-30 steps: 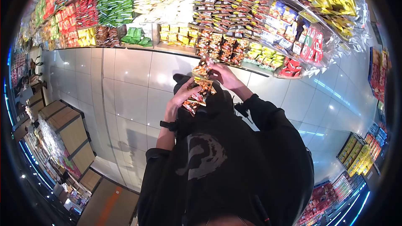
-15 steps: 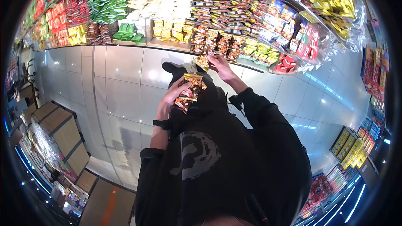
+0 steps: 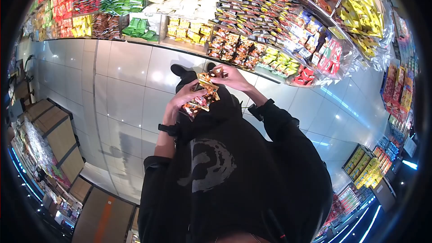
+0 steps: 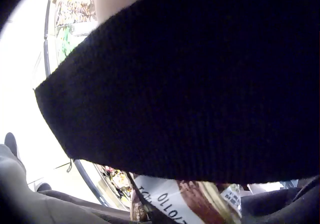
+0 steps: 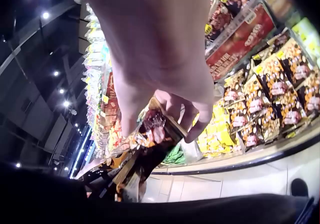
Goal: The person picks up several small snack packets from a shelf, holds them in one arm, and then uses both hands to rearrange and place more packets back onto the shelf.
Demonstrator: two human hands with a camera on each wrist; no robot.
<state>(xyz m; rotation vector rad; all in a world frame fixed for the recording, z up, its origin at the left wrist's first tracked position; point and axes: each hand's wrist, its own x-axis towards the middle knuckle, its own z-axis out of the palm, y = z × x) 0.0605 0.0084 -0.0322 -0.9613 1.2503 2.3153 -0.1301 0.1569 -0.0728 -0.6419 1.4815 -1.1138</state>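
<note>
Several snack packs [image 3: 208, 94] with nut pictures are gripped in a bunch by my left hand [image 3: 182, 98], in front of my body. My right hand [image 3: 235, 80] pinches another such pack [image 3: 218, 71] right at the upper end of the bunch. In the right wrist view, the thumb and fingers of the right hand [image 5: 165, 68] close on a dark pack [image 5: 156, 126] with a meat-coloured picture. A dark knit band [image 4: 190, 93] hides most of the left wrist view. Below it shows a printed pack back [image 4: 167, 196].
A shelf bin of matching nut packs [image 3: 236, 47] stands just ahead, beside yellow packs [image 3: 189, 31] and green packs [image 3: 139, 29]. Above them lie heaps of loose packets [image 3: 252, 9]. Cartons [image 3: 58, 132] stand behind on the left, on the tiled floor [image 3: 121, 103].
My right hand has come back from the shelf edge toward the left hand, bringing its pack against the bunch. The left hand keeps its hold, and the whole view has shifted slightly.
</note>
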